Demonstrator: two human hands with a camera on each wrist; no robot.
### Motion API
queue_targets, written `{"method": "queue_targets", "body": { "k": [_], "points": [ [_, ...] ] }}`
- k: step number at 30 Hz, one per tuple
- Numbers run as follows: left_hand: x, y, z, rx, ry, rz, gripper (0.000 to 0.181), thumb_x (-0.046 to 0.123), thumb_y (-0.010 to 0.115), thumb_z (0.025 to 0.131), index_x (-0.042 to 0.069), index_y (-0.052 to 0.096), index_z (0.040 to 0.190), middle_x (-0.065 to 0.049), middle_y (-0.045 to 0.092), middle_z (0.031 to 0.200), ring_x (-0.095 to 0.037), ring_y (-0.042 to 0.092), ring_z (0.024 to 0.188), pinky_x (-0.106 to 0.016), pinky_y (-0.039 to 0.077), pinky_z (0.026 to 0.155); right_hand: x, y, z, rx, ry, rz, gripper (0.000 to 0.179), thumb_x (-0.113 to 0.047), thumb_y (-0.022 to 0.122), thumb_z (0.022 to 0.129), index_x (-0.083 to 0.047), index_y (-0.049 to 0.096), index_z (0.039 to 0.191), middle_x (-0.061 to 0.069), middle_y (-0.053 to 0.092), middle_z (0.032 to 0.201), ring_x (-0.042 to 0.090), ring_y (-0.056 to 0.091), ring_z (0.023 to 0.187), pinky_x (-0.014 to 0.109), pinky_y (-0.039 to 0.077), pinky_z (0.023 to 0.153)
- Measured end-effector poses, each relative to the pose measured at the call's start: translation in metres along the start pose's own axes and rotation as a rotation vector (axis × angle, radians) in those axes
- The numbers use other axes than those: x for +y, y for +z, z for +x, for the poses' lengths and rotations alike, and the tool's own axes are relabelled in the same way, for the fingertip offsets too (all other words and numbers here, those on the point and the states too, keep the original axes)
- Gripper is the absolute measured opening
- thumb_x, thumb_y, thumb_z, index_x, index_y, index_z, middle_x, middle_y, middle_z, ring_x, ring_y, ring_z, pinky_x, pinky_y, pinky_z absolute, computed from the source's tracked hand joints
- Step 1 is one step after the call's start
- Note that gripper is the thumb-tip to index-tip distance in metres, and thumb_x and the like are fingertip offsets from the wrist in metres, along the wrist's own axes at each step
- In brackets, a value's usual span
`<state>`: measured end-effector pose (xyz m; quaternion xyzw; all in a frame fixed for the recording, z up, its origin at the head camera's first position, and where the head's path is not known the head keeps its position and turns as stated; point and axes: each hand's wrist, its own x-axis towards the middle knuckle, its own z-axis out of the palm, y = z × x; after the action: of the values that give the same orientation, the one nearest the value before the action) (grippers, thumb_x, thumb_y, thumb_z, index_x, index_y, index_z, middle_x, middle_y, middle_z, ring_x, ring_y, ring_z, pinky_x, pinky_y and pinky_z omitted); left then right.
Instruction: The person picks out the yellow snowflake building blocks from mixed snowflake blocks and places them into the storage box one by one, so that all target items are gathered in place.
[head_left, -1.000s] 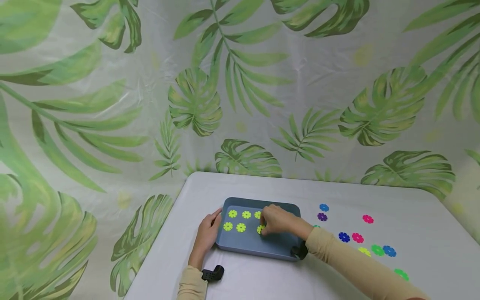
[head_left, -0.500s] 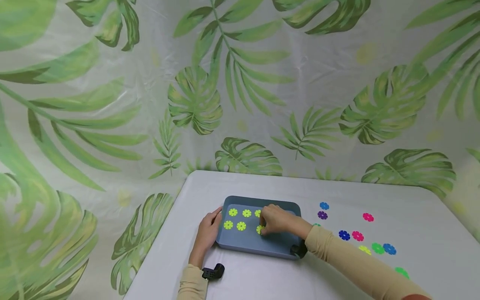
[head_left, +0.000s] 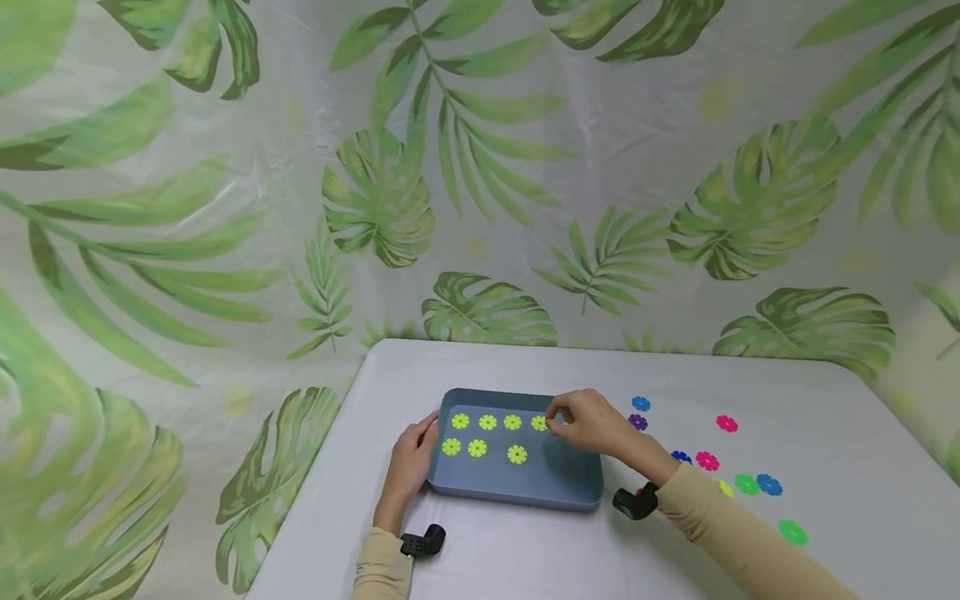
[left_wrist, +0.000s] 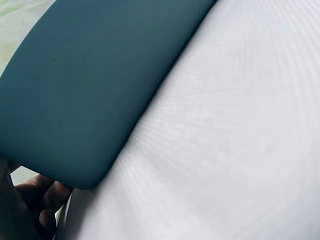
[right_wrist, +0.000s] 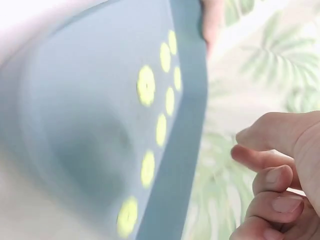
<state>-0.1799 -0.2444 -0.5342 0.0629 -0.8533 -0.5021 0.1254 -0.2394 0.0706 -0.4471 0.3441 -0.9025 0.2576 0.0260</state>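
A shallow blue-grey tray (head_left: 517, 492) lies on the table and holds several yellow-green snowflake discs (head_left: 517, 454), most in a row along the far side. My left hand (head_left: 411, 457) holds the tray by its left end; in the left wrist view its curled fingers (left_wrist: 47, 192) sit at the tray's corner. Over the far right part of the tray is my right hand (head_left: 592, 421), thumb and index finger bent toward each other. The right wrist view shows nothing between those fingers (right_wrist: 270, 132). In the head view this hand covers part of the far row.
To the right of the tray, loose snowflake discs in blue, purple, pink, green and yellow lie scattered, among them a pink disc (head_left: 727, 423) and a green disc (head_left: 792, 532). A leaf-patterned curtain (head_left: 480, 167) hangs behind the white table (head_left: 525, 550).
My right hand has let go of the yellow-green disc in the nearer row and moved up and to the right. That disc now lies fully visible. My left hand stays at the tray.
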Motion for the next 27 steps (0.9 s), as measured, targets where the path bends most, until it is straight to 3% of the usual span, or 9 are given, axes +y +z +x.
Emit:
{"method": "queue_targets", "body": {
  "k": [11, 19, 27],
  "points": [
    [-0.003, 0.0, 0.003, -0.008, -0.013, 0.008, 0.04, 0.031, 0.05, 0.108, 0.014, 0.06, 0.143, -0.006, 0.064, 0.104, -0.019, 0.054, 0.091, -0.041, 0.044, 0.086, 0.061, -0.043, -0.085, 0.202, 0.226, -0.007, 0.007, -0.011, 0.073, 0.092, -0.009, 0.076, 0.097, -0.006, 0.047, 0.064, 0.011, 0.042, 0.058, 0.026, 0.036, 0.052],
    [-0.002, 0.0, 0.002, -0.011, -0.015, 0.006, 0.041, 0.033, 0.049, 0.108, 0.014, 0.059, 0.144, -0.006, 0.064, 0.104, -0.02, 0.054, 0.089, -0.041, 0.043, 0.084, 0.095, -0.055, -0.144, 0.254, 0.387, -0.06, 0.013, -0.014, 0.074, 0.091, -0.007, 0.075, 0.101, -0.002, 0.048, 0.068, 0.015, 0.043, 0.062, 0.027, 0.034, 0.053],
    [0.001, 0.0, -0.001, -0.014, -0.023, 0.012, 0.042, 0.032, 0.049, 0.109, 0.014, 0.058, 0.145, -0.007, 0.064, 0.107, -0.02, 0.054, 0.092, -0.042, 0.044, 0.087, 0.111, -0.056, -0.187, 0.229, 0.481, -0.075, 0.027, -0.021, 0.076, 0.09, -0.002, 0.074, 0.109, -0.002, 0.044, 0.064, 0.013, 0.037, 0.057, 0.028, 0.029, 0.05]
  ]
}}
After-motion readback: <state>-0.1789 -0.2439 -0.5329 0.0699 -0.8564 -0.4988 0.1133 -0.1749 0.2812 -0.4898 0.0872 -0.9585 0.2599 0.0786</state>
